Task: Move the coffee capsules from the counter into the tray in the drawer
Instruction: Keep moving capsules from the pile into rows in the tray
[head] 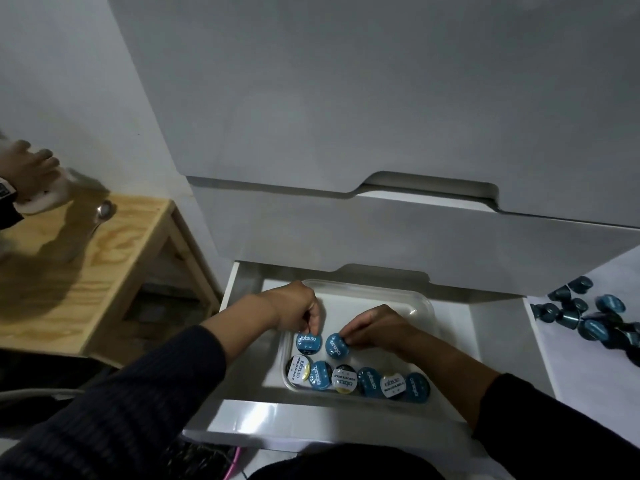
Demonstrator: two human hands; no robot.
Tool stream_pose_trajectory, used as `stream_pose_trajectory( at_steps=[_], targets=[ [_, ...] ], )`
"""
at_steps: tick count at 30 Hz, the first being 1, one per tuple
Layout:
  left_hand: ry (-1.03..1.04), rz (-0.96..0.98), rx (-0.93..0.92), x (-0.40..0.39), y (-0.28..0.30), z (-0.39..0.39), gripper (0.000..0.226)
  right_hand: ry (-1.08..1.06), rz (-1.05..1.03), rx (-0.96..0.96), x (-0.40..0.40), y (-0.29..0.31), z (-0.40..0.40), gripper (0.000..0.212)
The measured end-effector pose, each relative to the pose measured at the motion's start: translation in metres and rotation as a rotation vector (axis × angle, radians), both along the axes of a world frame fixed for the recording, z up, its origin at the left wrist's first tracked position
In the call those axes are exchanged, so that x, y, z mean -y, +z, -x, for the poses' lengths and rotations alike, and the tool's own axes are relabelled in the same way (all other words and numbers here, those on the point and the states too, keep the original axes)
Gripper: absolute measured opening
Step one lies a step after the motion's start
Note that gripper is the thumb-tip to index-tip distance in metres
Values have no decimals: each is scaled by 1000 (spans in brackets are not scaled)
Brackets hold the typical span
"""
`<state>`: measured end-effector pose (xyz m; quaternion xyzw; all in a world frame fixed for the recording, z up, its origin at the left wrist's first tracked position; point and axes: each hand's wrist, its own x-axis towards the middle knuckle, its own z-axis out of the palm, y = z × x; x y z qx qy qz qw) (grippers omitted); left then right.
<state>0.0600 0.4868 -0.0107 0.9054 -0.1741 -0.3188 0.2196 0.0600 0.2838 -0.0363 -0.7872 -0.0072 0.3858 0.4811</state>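
Observation:
A clear plastic tray (398, 296) lies in the open white drawer (498, 344). Along its near side stands a row of several capsules (369, 381) with blue or white lids up. My left hand (298, 310) pinches a blue-lidded capsule (308, 344) at the tray's left, just behind that row. Beside it, my right hand (374, 327) pinches a second blue capsule (336, 346). Both capsules sit low in the tray. A heap of several loose blue capsules (595, 320) lies on the white surface at the right.
Closed grey drawer fronts (381, 230) overhang the open drawer's back. A wooden side table (114, 258) stands at the left with a spoon (104, 211) on it. Another person's hand (29, 168) rests on a white object at the far left.

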Motion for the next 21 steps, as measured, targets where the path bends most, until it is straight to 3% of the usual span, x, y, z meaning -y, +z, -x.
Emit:
stream_pose_trajectory(
  at_steps=[8, 21],
  targets=[
    [-21, 5, 66, -3, -4, 7, 12, 22, 8, 5, -5, -4, 2, 21],
    [12, -54, 107, -5, 0, 16, 14, 3, -39, 17, -11, -2, 8, 11]
  ],
)
